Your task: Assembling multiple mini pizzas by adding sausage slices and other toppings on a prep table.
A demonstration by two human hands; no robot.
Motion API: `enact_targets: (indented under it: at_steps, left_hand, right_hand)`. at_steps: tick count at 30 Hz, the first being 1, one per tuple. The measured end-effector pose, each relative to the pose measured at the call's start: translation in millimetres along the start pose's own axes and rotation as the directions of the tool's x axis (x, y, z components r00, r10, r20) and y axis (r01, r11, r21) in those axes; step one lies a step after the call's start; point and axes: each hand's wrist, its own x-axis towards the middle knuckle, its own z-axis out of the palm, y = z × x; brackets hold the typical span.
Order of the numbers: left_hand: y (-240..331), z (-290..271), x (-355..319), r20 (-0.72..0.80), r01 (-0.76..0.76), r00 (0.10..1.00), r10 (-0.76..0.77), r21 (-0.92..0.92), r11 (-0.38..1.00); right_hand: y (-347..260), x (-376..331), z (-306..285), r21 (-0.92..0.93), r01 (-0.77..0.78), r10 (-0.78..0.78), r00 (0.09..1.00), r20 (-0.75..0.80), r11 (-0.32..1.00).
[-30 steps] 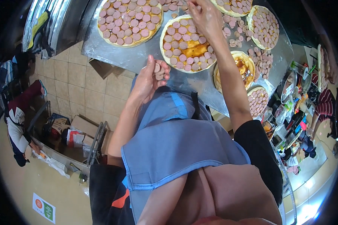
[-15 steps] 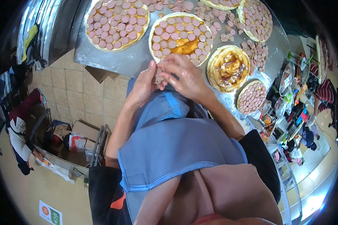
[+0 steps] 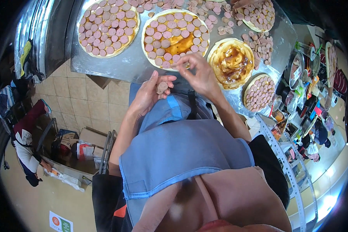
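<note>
My left hand (image 3: 150, 94) is half cupped, palm up, at the table's near edge. Several sausage slices (image 3: 162, 87) lie in it, held by the curled fingers. Over the near rim of the middle pizza (image 3: 179, 43), my right hand (image 3: 200, 75) has its thumb and forefinger brought together; whether a slice is between them is too small to tell. Sausage slices cover most of this pizza, with a bare patch of brown sauce at its lower right. To its right sits a dough round (image 3: 231, 63) with sauce and no slices.
A slice-covered pizza (image 3: 109, 29) lies at the left of the metal table (image 3: 89, 63), a smaller one (image 3: 259, 92) at the right. Loose slices (image 3: 261, 46) are heaped between rounds. Another person's hand (image 3: 241, 3) reaches over the far right pizza (image 3: 259, 17). A metal rack (image 3: 284, 162) stands at right.
My hands have parted: the right has moved right to the pizza's near rim, while the left has opened somewhat, showing its slices. Another person's hand has appeared at the far right pizza.
</note>
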Motion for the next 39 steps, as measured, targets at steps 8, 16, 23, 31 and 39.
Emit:
enact_targets:
  at_steps: [8, 16, 23, 31, 39]
  left_hand:
    - [-1, -11, -10, -0.042, -0.040, 0.998, 0.039, -0.018, 0.999]
    - [-1, -15, -12, -0.073, -0.031, 0.997, 0.030, -0.017, 0.999]
    - [-1, -18, -12, -0.077, -0.046, 0.996, 0.044, -0.023, 0.999]
    - [7, -9, -10, -0.024, -0.112, 0.994, 0.110, -0.101, 0.989]
    - [13, 2, -6, -0.042, -0.155, 0.988, 0.150, -0.199, 0.968]
  right_hand:
    - [20, 30, 7, -0.228, 0.055, -0.080, 0.991, -0.105, 0.972]
    - [17, 32, 14, -0.409, 0.121, -0.176, 0.979, -0.102, 0.905]
    - [17, 33, 14, -0.444, 0.145, -0.227, 0.964, -0.135, 0.884]
    - [11, 25, 13, -0.431, 0.171, -0.226, 0.971, -0.079, 0.886]
    - [-21, -8, 16, -0.160, 0.289, -0.264, 0.951, 0.164, 0.944]
